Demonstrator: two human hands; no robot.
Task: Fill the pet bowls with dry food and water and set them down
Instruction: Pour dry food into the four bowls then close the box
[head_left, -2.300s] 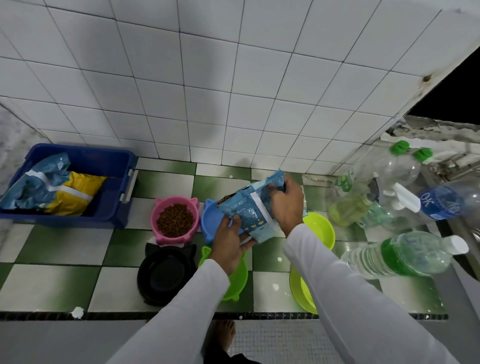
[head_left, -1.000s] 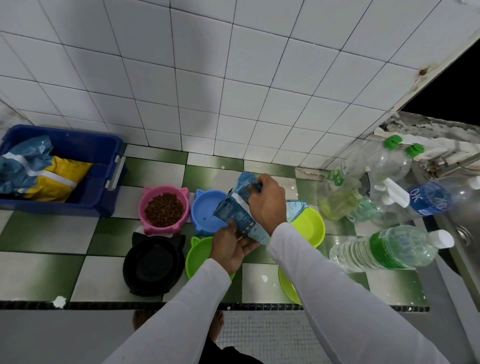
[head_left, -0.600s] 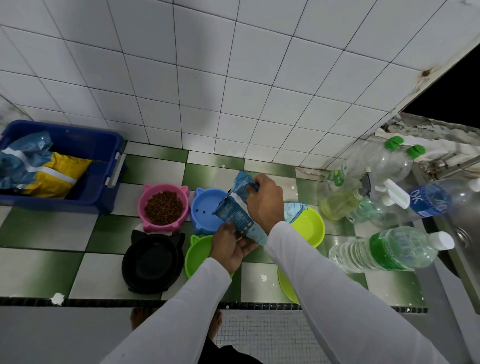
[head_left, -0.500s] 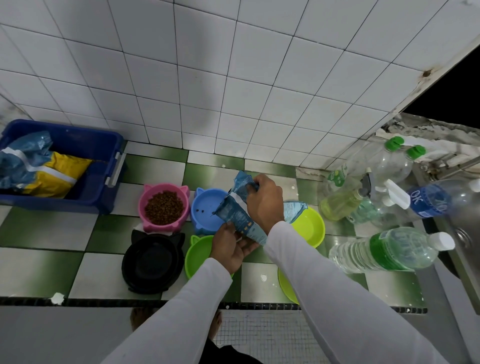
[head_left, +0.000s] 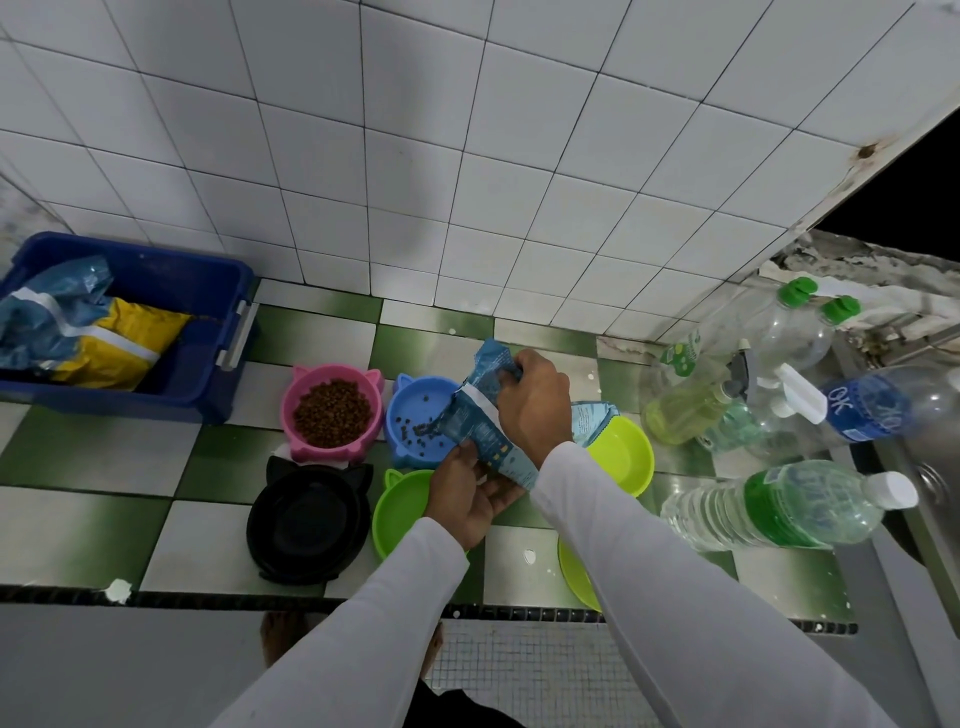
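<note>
You were pouring dry food: your right hand (head_left: 535, 402) gripped the top of the blue food bag (head_left: 485, 431) and your left hand (head_left: 470, 493) pinched its lower edge, tipping its mouth over the blue bowl (head_left: 415, 415), where only a few kibbles lay. The pink bowl (head_left: 332, 410) beside it was already full. Next you likely needed a steeper tilt. The black bowl (head_left: 306, 522) and green bowls (head_left: 402, 512) sat empty close by; water bottles (head_left: 779, 506) crowded the right.
</note>
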